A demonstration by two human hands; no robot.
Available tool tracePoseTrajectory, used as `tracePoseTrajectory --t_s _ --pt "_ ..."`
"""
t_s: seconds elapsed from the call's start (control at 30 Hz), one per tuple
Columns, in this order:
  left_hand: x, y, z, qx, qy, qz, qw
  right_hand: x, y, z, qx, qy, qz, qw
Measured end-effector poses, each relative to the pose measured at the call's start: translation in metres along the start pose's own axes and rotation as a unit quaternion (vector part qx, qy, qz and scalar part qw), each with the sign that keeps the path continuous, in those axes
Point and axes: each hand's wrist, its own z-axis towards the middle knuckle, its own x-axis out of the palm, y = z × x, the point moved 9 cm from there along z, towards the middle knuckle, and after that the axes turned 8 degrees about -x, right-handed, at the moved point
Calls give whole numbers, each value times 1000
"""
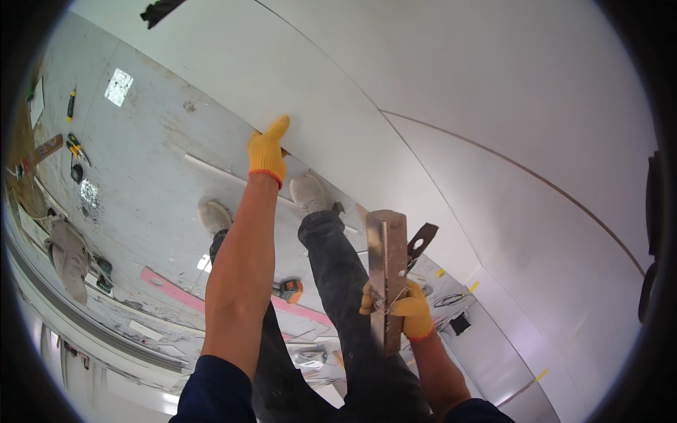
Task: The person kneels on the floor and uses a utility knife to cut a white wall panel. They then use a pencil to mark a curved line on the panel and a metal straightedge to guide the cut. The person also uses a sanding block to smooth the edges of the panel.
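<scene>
My left hand (268,153), in a yellow knit glove with an orange cuff, is at the lower edge of a large white wall panel (328,111). Its thumb lies on the panel's face and its fingers curl around the edge, partly hidden. A small dark piece (285,153) shows beside the glove at that edge. In a matching glove, my right hand (415,312) grips a thick brownish metal bar (389,254) with thin wire around it. Behind the bar, a dark flat metal piece with a hole (423,240) sticks out; whether my hand also holds it is unclear.
On the grey floor (153,116) lie a white strip (217,170), a long pink strip (177,291) and an orange-and-black power tool (291,291). Pliers (77,148), a yellow-and-black hand tool (71,104) and a grey cloth (69,259) are at left. My shoes (308,193) stand near the panel.
</scene>
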Motion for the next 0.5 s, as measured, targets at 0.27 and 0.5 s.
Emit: tracePoseTrajectory --t_s 0.27,0.5 --pt "-41 42 9 26 12 65 997 -2 81 46 -74 40 -246 966" --pt "-110 37 -71 -13 -80 -74 994 46 115 90 -87 90 -242 962"
